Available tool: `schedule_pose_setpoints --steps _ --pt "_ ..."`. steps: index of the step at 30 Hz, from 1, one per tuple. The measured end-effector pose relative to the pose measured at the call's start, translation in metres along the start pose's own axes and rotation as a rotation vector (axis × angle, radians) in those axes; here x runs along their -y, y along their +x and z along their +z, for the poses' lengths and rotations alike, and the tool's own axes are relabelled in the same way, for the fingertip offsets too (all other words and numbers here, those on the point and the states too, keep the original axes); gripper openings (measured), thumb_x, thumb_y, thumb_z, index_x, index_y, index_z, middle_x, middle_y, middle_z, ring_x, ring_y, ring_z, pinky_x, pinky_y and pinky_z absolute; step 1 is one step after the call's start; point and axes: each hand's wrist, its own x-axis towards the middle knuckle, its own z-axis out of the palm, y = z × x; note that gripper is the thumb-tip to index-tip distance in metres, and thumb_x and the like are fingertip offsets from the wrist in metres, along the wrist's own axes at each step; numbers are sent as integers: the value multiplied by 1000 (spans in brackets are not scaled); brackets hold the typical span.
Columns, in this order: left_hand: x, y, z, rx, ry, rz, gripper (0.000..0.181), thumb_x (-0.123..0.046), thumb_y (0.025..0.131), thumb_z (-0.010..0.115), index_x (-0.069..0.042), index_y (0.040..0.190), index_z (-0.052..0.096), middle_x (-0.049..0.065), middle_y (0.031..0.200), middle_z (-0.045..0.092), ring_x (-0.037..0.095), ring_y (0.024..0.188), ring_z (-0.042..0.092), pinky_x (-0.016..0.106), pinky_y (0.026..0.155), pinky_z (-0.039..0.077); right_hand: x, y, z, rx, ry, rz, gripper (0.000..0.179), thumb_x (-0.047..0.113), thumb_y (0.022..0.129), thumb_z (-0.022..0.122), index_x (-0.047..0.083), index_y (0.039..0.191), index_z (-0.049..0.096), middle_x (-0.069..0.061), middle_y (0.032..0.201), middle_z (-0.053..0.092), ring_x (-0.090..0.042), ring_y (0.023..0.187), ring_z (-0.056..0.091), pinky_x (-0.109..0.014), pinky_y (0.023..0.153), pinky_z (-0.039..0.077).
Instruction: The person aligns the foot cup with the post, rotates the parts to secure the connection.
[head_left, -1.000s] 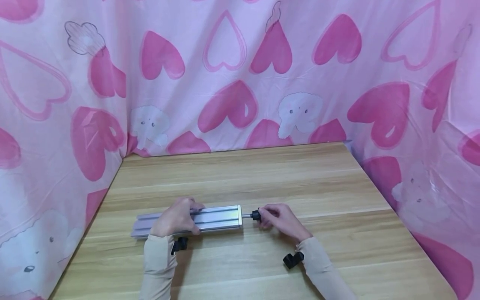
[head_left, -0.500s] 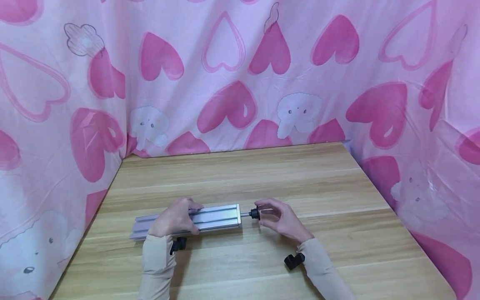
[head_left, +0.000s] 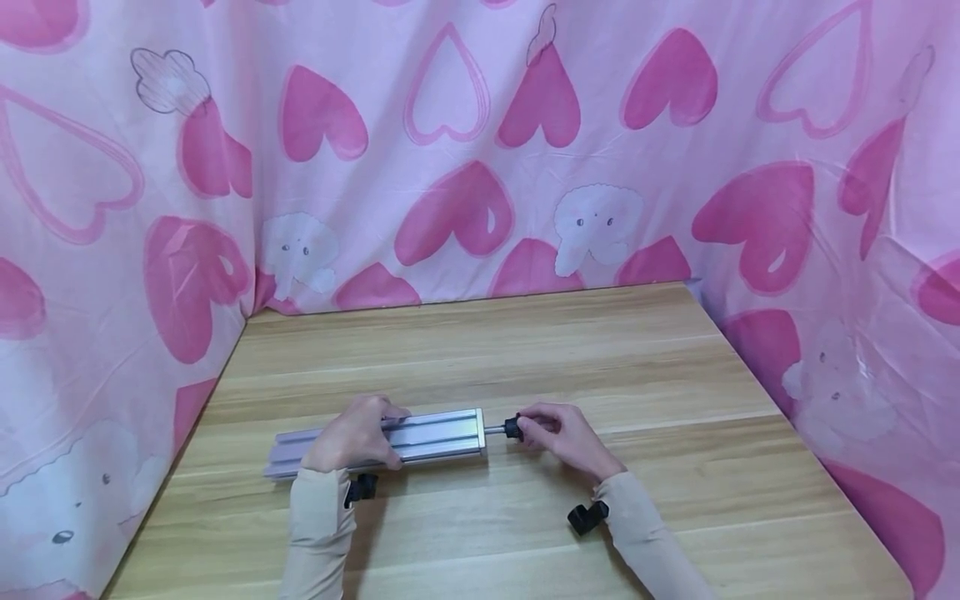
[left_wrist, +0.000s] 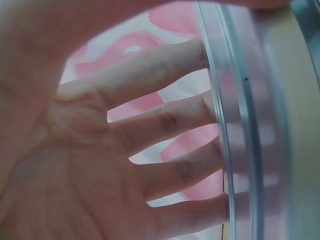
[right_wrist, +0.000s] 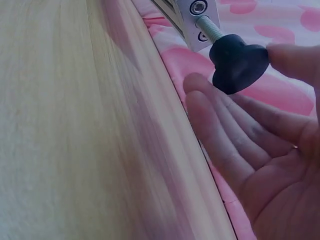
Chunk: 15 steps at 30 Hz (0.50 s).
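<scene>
A silver aluminium profile (head_left: 438, 437) with long grooves lies across the wooden table, its end plate facing right. My left hand (head_left: 354, 435) grips it from above near the middle, thumb on the near side and fingers on the far side. In the left wrist view, the fingertips meet the profile (left_wrist: 245, 130) along its edge. A threaded rod (right_wrist: 209, 29) sticks out of the end plate (right_wrist: 199, 25), with a black knob (right_wrist: 239, 64) on its outer end. My right hand (head_left: 564, 435) pinches that knob between thumb and fingers.
The wooden table (head_left: 480, 350) is enclosed at the back and both sides by a pink curtain (head_left: 450, 183) with heart prints. Black wrist mounts (head_left: 587, 517) sit on both sleeves. Bolt heads (right_wrist: 198, 7) show in the end plate.
Half a second ago my right fingers were spread at the knob; now they have closed in and pinch it again. My left hand keeps its grip, and the profile is almost unmoved.
</scene>
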Motion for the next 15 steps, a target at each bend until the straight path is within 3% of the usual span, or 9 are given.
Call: schedule_pose_setpoints --steps 7,11,15 --pt "0 3 1 4 -19 -14 73 -9 53 94 -7 123 73 16 119 67 24 98 61 43 88 55 -4 5 2 58 36 44 39 36 104 54 2 105 72 -16 89 75 -29 76 74 -37 71 62" --pt "1 5 1 2 -24 -12 73 -10 53 94 -5 123 72 16 119 68 24 99 61 43 89 55 -5 3 2 27 6 26 40 36 102 58 3 123 67 -15 105 75 -25 88 74 -32 79 60" --pt "4 5 1 8 -29 -22 73 -10 54 94 -5 123 72 16 120 68 24 99 62 44 90 55 -6 -1 2 18 42 -40 54 21 92 74 5 140 56 -15 130 66 -25 110 69 -31 95 56"
